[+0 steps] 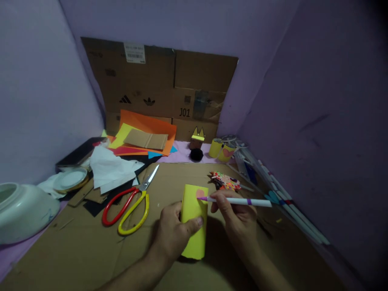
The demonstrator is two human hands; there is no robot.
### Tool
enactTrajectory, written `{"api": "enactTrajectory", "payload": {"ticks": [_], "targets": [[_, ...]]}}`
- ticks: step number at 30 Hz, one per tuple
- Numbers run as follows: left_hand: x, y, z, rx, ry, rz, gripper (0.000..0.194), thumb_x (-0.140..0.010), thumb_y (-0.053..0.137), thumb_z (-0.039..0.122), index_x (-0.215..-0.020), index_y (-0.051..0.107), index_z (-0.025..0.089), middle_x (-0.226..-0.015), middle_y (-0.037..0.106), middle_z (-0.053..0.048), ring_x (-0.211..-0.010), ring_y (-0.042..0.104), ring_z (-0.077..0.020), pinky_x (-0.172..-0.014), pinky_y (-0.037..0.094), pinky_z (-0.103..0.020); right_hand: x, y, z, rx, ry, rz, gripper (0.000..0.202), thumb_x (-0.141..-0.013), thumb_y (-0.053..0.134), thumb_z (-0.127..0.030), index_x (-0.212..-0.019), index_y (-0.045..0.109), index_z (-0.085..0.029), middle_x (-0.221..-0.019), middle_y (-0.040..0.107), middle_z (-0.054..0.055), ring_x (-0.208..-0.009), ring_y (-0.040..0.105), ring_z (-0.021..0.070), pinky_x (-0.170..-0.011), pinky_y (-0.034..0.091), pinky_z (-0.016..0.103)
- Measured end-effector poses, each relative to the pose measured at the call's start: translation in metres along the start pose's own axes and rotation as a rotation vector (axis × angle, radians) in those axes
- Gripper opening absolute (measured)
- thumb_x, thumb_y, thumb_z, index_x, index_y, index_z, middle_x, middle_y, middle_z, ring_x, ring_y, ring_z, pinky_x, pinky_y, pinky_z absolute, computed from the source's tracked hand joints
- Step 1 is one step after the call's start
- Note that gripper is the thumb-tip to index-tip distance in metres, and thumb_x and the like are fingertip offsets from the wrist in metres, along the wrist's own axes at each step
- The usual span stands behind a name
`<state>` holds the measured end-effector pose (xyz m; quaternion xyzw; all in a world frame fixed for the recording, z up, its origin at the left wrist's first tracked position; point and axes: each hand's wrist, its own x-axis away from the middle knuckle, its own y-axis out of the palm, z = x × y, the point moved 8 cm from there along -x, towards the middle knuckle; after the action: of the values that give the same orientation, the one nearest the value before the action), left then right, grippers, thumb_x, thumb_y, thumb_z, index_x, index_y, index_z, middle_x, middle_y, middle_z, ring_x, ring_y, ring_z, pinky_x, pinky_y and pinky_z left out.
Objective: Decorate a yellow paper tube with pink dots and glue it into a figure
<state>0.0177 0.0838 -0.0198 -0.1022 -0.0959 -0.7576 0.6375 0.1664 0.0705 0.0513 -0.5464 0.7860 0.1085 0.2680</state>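
The left hand [172,228] is grasping the yellow paper-covered rectangular block [194,244], thumb across its front, over the brown cardboard sheet [91,258]. The right hand [238,218] is pinching the slim white marker with a purple tip [242,201], its point meeting the small pink patch [200,192] near the block's top. Clean marking is likely needing firm bracing and light pressure. Behind, the upright brown cardboard panel [157,76] is displaying Adidas logos [149,101] and "J01"; the white barcode label's [135,53] print is looking illegible.
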Motion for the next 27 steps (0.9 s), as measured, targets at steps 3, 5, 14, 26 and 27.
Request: {"api": "enactTrajectory", "payload": {"ticks": [3, 5, 14, 26, 27], "targets": [[-0.0002, -0.0003, -0.0003, 0.008, -0.008, 0.001, 0.024, -0.054, 0.066, 0.029, -0.070, 0.063, 0.012, -0.058, 0.058, -0.001, -0.053, 0.050, -0.0133, -0.049, 0.040, -0.023, -0.0010, -0.0031, 0.0012, 0.019, 0.007, 0.023, 0.020, -0.083, 0.057, -0.024, -0.067, 0.067, -0.019, -0.052, 0.060, -0.003, -0.049, 0.058, 0.0107, -0.049, 0.046, 0.020], [-0.0008, -0.0007, -0.0022, 0.019, -0.024, -0.001, 0.026, -0.054, 0.067, 0.030, -0.072, 0.063, 0.011, -0.058, 0.059, -0.001, -0.053, 0.051, -0.0139, -0.049, 0.041, -0.024, -0.0015, -0.0052, 0.0023, 0.031, 0.019, 0.048, 0.020, -0.083, 0.056, -0.025, -0.068, 0.067, -0.018, -0.052, 0.060, -0.003, -0.049, 0.058, 0.0110, -0.049, 0.046, 0.020], [-0.0021, -0.0035, -0.0048, -0.007, -0.017, 0.021, 0.027, -0.055, 0.069, 0.030, -0.073, 0.065, 0.011, -0.058, 0.061, -0.002, -0.053, 0.053, -0.0149, -0.048, 0.042, -0.024, -0.0001, -0.0044, 0.0033, 0.044, 0.037, 0.041, 0.023, -0.084, 0.056, -0.027, -0.066, 0.066, -0.017, -0.051, 0.059, -0.002, -0.049, 0.057, 0.0117, -0.049, 0.046, 0.021], [-0.0010, -0.0040, -0.0022, -0.017, -0.029, 0.030, 0.029, -0.053, 0.069, 0.032, -0.073, 0.065, 0.011, -0.059, 0.061, -0.003, -0.053, 0.053, -0.0151, -0.048, 0.042, -0.024, -0.0015, -0.0013, 0.0021, 0.047, 0.039, 0.004, 0.025, -0.083, 0.056, -0.027, -0.062, 0.064, -0.018, -0.049, 0.059, -0.002, -0.047, 0.056, 0.0116, -0.047, 0.045, 0.021], [-0.0009, -0.0035, -0.0022, -0.008, -0.033, 0.028, 0.029, -0.053, 0.069, 0.032, -0.073, 0.064, 0.011, -0.059, 0.061, -0.003, -0.053, 0.053, -0.0151, -0.048, 0.042, -0.024, -0.0014, -0.0015, 0.0020, 0.049, 0.039, 0.007, 0.025, -0.083, 0.056, -0.027, -0.062, 0.064, -0.018, -0.050, 0.059, -0.002, -0.047, 0.057, 0.0118, -0.047, 0.045, 0.021]]}}
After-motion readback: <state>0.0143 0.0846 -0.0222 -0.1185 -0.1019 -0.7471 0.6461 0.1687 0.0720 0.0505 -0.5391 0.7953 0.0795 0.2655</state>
